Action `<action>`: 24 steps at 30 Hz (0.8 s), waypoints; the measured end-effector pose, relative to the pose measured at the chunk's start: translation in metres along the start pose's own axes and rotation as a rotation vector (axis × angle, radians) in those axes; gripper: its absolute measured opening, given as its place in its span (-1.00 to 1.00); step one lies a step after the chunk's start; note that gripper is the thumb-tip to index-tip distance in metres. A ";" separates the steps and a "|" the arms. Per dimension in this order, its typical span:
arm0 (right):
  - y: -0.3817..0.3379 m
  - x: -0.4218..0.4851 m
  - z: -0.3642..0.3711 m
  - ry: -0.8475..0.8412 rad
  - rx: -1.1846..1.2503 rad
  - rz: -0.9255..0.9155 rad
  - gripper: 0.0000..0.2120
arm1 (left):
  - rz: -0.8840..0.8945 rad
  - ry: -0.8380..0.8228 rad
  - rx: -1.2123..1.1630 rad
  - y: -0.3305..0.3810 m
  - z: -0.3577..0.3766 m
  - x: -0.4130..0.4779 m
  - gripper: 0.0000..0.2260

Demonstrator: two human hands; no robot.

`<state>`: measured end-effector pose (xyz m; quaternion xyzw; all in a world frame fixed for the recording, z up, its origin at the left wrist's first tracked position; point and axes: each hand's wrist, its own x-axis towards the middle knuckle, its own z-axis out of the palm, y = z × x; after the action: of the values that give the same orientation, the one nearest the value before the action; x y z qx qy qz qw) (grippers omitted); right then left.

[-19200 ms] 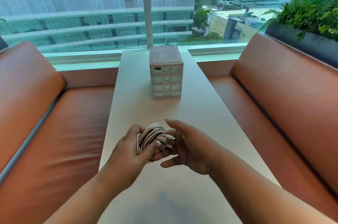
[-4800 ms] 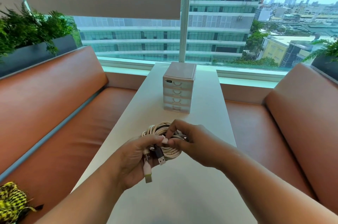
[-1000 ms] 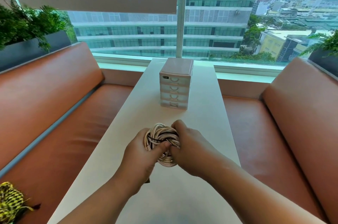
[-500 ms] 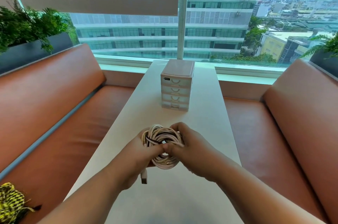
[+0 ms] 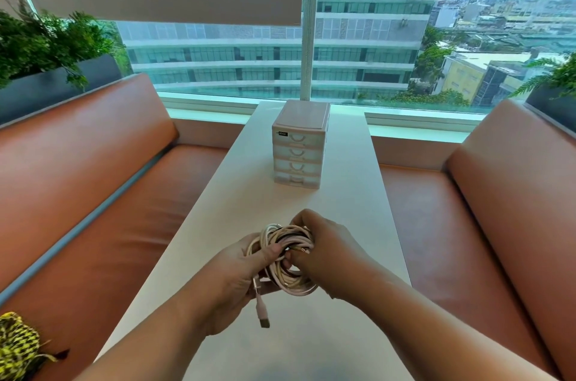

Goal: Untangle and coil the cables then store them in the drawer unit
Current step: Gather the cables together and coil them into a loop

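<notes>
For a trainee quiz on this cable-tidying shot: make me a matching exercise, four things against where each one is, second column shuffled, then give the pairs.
1 cable bundle
2 drawer unit
3 USB plug
4 yellow-and-black item

A on the left bench
B hanging below the left hand
C standing on the table, drawers shut
D gripped by left hand and right hand

Pairs: 1-D, 2-C, 3-B, 4-A
</notes>
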<state>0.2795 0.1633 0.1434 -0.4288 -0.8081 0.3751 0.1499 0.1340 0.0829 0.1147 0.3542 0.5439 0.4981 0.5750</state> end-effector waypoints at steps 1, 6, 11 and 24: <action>0.000 0.000 0.000 -0.009 0.009 0.000 -0.78 | 0.000 -0.009 0.001 -0.001 -0.002 0.000 -0.65; -0.001 -0.004 -0.003 -0.112 -0.001 -0.065 -0.79 | 0.060 0.079 0.087 -0.003 -0.003 0.005 -0.70; -0.004 -0.004 -0.002 -0.126 -0.319 -0.134 -0.77 | 0.150 0.314 0.274 -0.003 0.007 0.007 -0.73; 0.008 0.007 -0.013 -0.179 -0.119 -0.001 -0.79 | 0.071 0.051 0.164 0.007 -0.002 0.002 -0.63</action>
<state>0.2873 0.1785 0.1453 -0.4013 -0.8393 0.3632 0.0513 0.1305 0.0862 0.1203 0.4064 0.5845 0.4809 0.5117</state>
